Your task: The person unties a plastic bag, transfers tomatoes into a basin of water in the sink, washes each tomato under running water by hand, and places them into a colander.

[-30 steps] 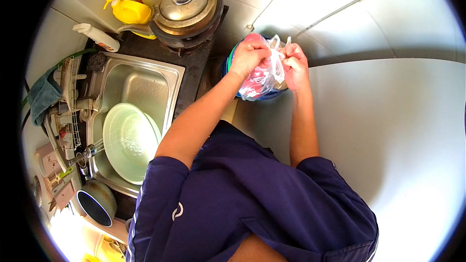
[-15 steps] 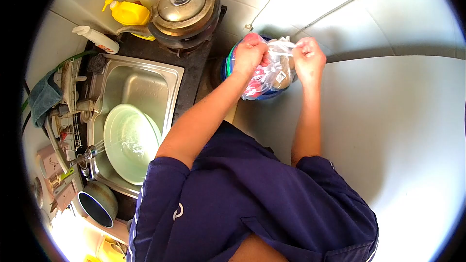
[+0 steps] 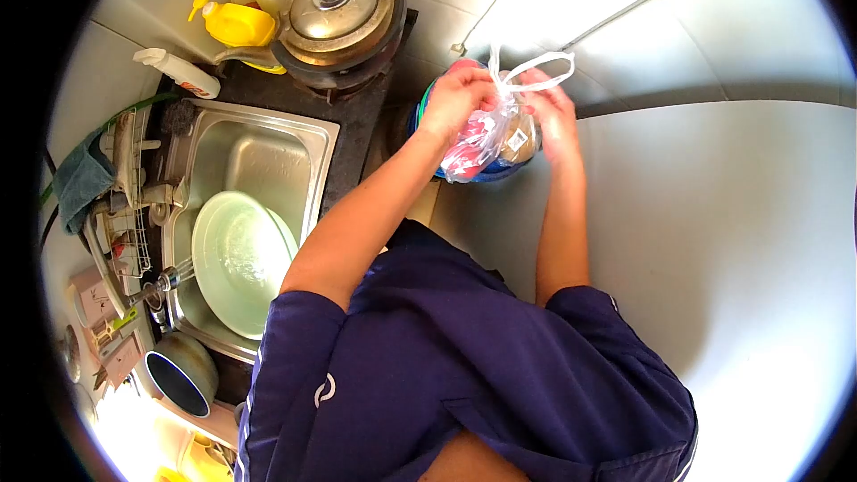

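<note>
A clear plastic bag (image 3: 482, 138) with red and brown contents rests on a round blue container (image 3: 515, 171); a white label shows on the brown item. The bag's neck is gathered, and its white handles (image 3: 546, 60) stand up loose in a loop. My left hand (image 3: 457, 105) is closed on the left side of the bag just under the neck, its fingertips partly hidden. On the other side, my right hand (image 3: 555, 120) is beside the neck, fingers loosely bent and apart, close to the plastic.
To the left, a steel sink (image 3: 308, 138) holds a pale green basin (image 3: 203, 241). A lidded pot (image 3: 335, 13) stands on the stove behind, near a yellow bottle (image 3: 239, 25) and a white spray bottle (image 3: 183, 74). A pale grey surface (image 3: 678, 214) spreads right, against the tiled wall.
The handles, pulled between both hands before, now stand loose above the gathered neck. My right hand has moved slightly down and inward, and my left hand has eased lower on the bag.
</note>
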`<state>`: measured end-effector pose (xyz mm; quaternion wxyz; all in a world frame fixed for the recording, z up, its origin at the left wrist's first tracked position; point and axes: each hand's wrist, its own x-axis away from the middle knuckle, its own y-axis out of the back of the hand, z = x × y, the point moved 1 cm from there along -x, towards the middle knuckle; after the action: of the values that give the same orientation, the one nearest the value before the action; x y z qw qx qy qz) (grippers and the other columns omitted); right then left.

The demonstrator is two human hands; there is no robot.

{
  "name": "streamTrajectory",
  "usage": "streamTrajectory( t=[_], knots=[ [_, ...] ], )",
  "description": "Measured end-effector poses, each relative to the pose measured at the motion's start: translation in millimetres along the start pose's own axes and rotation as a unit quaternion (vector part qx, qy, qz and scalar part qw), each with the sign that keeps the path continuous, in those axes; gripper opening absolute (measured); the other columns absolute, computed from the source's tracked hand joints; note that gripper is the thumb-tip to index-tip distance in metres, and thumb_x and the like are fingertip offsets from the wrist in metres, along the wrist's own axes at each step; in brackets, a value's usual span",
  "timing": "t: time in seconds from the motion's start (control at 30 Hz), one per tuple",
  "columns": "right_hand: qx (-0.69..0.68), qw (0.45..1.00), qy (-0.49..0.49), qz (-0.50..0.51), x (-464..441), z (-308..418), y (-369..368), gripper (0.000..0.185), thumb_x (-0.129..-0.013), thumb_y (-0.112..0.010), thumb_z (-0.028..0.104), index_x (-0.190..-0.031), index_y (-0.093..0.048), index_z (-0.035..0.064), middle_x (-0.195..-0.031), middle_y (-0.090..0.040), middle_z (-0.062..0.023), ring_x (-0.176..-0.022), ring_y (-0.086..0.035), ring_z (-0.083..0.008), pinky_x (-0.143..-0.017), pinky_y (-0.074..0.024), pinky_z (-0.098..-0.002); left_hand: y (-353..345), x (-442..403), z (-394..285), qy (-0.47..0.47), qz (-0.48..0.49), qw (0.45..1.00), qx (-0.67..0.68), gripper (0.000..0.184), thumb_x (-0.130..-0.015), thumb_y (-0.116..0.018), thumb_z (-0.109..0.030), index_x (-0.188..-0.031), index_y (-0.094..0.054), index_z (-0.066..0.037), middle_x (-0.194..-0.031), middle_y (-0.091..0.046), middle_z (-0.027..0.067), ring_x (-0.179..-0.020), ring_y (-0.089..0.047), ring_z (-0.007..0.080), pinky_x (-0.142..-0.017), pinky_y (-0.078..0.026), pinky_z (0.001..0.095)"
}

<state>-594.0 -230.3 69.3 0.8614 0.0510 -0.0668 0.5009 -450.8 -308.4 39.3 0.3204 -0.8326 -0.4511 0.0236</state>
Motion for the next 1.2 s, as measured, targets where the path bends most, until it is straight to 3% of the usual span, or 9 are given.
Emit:
streamTrajectory(
  t=[0.2, 0.3, 0.5, 0.6, 0.73, 0.87, 1.03, 1.13, 1.2],
  knots=[
    [0.202, 0.973, 0.066, 0.085, -6, -22, 5, 0.025, -0.079, -0.062, 0.009, -0.102, -0.058, -0.0003, -0.087, -0.064, -0.0068, -0.08, -0.06, -0.0135, -0.07, -0.0473, -0.0273, 7, -5, 3, -0.159, -0.026, 0.941, -0.299, 0.014, -0.072, -0.059, 0.001, -0.085, -0.056, 0.0, -0.074, -0.058, 0.0035, -0.067, -0.056, 0.0105, -0.063, -0.047, 0.024],
    [0.387, 0.908, 0.134, -0.089, -4, -12, 9, 0.023, -0.078, -0.063, 0.01, -0.098, -0.059, 0.0005, -0.08, -0.065, -0.006, -0.073, -0.06, -0.0154, -0.068, -0.0477, -0.029, 10, 1, -3, -0.181, -0.065, 0.9, -0.39, 0.015, -0.07, -0.057, -0.003, -0.085, -0.056, -0.003, -0.073, -0.059, 0.0126, -0.068, -0.059, 0.0238, -0.065, -0.047, 0.0318],
    [0.084, 0.992, 0.082, 0.035, -5, -15, 1, 0.027, -0.077, -0.062, 0.005, -0.104, -0.057, 0.0023, -0.094, -0.061, -0.0079, -0.085, -0.057, -0.0132, -0.077, -0.0448, -0.0251, 9, 3, -6, -0.202, -0.045, 0.911, -0.356, 0.014, -0.071, -0.058, -0.004, -0.084, -0.056, -0.002, -0.077, -0.058, 0.016, -0.071, -0.058, 0.028, -0.065, -0.046, 0.034],
    [0.238, 0.954, 0.176, 0.051, -13, -27, 3, 0.022, -0.075, -0.065, 0.015, -0.093, -0.061, 0.0026, -0.092, -0.061, -0.01, -0.084, -0.059, -0.0195, -0.073, -0.0462, -0.0314, 5, 5, -5, -0.233, 0.006, 0.899, -0.372, 0.016, -0.071, -0.061, -0.003, -0.086, -0.056, -0.002, -0.077, -0.056, 0.0131, -0.069, -0.057, 0.0217, -0.064, -0.046, 0.0304],
    [0.384, 0.895, 0.223, -0.033, -14, -28, 5, 0.015, -0.075, -0.065, 0.017, -0.079, -0.063, 0.0026, -0.078, -0.063, -0.0063, -0.074, -0.059, -0.0166, -0.068, -0.0457, -0.0275, 6, 6, -3, -0.281, 0.004, 0.851, -0.443, 0.012, -0.069, -0.061, -0.001, -0.079, -0.054, -0.001, -0.075, -0.054, 0.0152, -0.067, -0.054, 0.0292, -0.063, -0.045, 0.0326],
    [0.212, 0.953, 0.097, -0.194, -25, -42, 22, 0.008, -0.075, -0.063, 0.011, -0.078, -0.064, 0.0037, -0.068, -0.061, -0.0031, -0.063, -0.057, -0.0129, -0.062, -0.046, -0.027, 20, 4, -2, -0.251, -0.03, 0.856, -0.45, 0.013, -0.069, -0.062, -0.002, -0.074, -0.05, -0.001, -0.068, -0.052, 0.013, -0.061, -0.053, 0.0254, -0.059, -0.044, 0.0326],
    [0.013, 0.98, 0.059, -0.19, -10, -16, 11, 0.031, -0.077, -0.055, 0.002, -0.107, -0.056, 0.003, -0.115, -0.051, -0.0082, -0.104, -0.048, -0.0163, -0.091, -0.0385, -0.0295, 21, 6, -8, -0.222, -0.046, 0.9, -0.372, 0.018, -0.069, -0.066, -0.007, -0.071, -0.049, 0.0, -0.062, -0.048, 0.0101, -0.057, -0.05, 0.019, -0.056, -0.043, 0.0322],
    [0.323, 0.892, 0.317, -0.006, -6, 11, -1, 0.039, -0.069, -0.061, 0.006, -0.108, -0.057, 0.0086, -0.113, -0.054, -0.0116, -0.106, -0.049, -0.0233, -0.088, -0.0414, -0.0366, 16, 7, -15, -0.219, -0.043, 0.881, -0.418, 0.024, -0.07, -0.065, -0.015, -0.065, -0.047, 0.0, -0.065, -0.05, 0.0146, -0.062, -0.052, 0.0307, -0.058, -0.042, 0.0374],
    [0.444, 0.831, 0.336, 0.009, 3, 21, -13, 0.033, -0.063, -0.066, 0.012, -0.097, -0.062, 0.0107, -0.102, -0.06, -0.0108, -0.097, -0.055, -0.0263, -0.085, -0.0421, -0.0396, 11, 5, -17, -0.234, -0.049, 0.864, -0.443, 0.024, -0.07, -0.067, -0.016, -0.065, -0.049, 0.0, -0.064, -0.05, 0.0131, -0.058, -0.051, 0.0262, -0.056, -0.042, 0.0338]
  ],
)
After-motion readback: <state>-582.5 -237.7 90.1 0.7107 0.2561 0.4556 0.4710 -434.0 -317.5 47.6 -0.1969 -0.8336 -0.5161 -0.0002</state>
